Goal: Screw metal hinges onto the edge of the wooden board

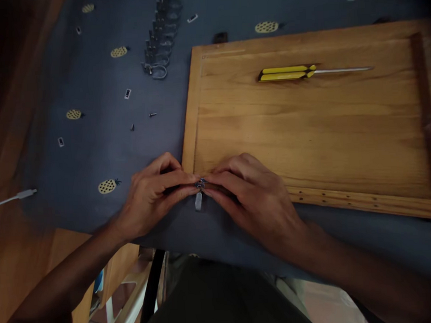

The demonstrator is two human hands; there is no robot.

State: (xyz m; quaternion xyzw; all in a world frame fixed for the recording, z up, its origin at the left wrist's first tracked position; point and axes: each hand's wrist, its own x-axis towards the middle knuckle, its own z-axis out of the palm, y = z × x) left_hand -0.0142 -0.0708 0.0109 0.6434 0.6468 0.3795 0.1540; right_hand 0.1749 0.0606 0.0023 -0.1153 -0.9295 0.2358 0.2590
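Dark clothing [224, 297] on the person's torso sits closest to the camera, bottom centre, with both bare forearms reaching in past it. Left hand [148, 199]: thumb and index finger together, pinched on a small metal fitting [198, 200]. Right hand [261, 197]: thumb and fingertips closed on the same fitting from the other side. Fingertips of the two hands nearly meet; they hide most of the part, so how it seats can't be told. Its pale curved end hangs below the fingers.

Fitting's location: front edge of the wooden panel [308, 126], close to the near left corner. Whether it touches the wood is unclear. Panel lies flat, raised border around it, pairs of small dark holes along the front border right of the right hand, dark brown strip [427, 114] near the right end.

Yellow-and-black screwdriver [286, 73] rests on the panel's far part, shaft pointing right. Left of the panel, on the blue tablecloth [102, 158] with pineapple prints: two screws [153, 115], near each other, and beyond them a row of metal hooks [157, 71]. White cable [25, 194] ends at the table's left side.
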